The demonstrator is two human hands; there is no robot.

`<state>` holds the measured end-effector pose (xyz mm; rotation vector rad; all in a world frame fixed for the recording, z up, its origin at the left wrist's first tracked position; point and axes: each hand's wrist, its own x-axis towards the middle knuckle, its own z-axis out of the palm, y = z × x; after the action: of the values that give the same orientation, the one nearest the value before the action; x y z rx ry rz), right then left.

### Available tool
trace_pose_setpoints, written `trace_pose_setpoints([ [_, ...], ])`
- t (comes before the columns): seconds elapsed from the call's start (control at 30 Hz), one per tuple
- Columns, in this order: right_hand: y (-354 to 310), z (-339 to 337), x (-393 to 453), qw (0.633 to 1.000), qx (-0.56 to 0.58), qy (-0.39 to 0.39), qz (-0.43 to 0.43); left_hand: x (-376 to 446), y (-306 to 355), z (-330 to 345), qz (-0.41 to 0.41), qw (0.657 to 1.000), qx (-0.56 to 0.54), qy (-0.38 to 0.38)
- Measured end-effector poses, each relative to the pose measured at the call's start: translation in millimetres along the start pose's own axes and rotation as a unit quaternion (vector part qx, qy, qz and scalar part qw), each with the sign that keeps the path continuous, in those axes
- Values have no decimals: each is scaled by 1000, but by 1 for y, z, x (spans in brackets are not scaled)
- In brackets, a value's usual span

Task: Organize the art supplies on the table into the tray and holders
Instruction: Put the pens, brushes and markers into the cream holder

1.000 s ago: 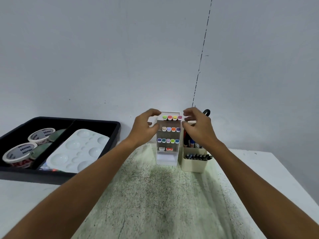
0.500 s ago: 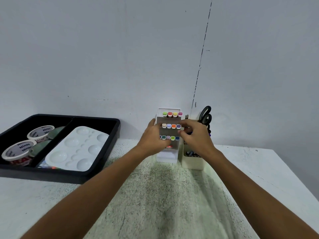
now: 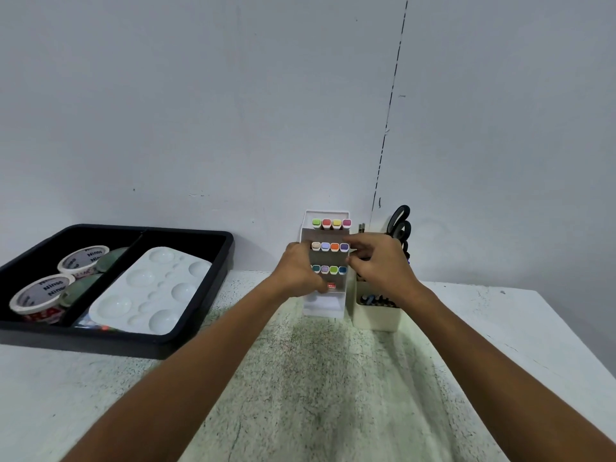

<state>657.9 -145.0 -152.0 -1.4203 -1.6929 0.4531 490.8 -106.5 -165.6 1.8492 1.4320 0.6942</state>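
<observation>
Art supplies are sitting stowed: marker holder [image 3: 325, 261] at frame centre, black tray [image 3: 200, 335] at left. Left hand [image 3: 300, 271] and right hand [image 3: 380, 265] are grasping the holder's sides; the counter [image 3: 333, 395] is showing nothing loose, suggesting near completion.

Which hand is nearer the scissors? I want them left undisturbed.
The right hand is nearer, just in front and left of the scissors. The left hand is farther off, across the marker rack.
</observation>
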Motion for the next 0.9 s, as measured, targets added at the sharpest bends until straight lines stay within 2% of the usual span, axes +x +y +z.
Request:
trace_pose_setpoints([
  [0.4,-4,0,3,1000,-2,-4,7,-10,8,-3,62,997,-42,-14],
  [0.53,-5,-1,4,1000,-8,9,6,-12,8,1,50,995,-87,30],
  [0.7,-6,2,7,1000,-8,9,8,-9,4,3,77,990,-8,117],
  [0.9,-5,3,9,1000,2,18,24,-5,1,1,60,991,-48,106],
])
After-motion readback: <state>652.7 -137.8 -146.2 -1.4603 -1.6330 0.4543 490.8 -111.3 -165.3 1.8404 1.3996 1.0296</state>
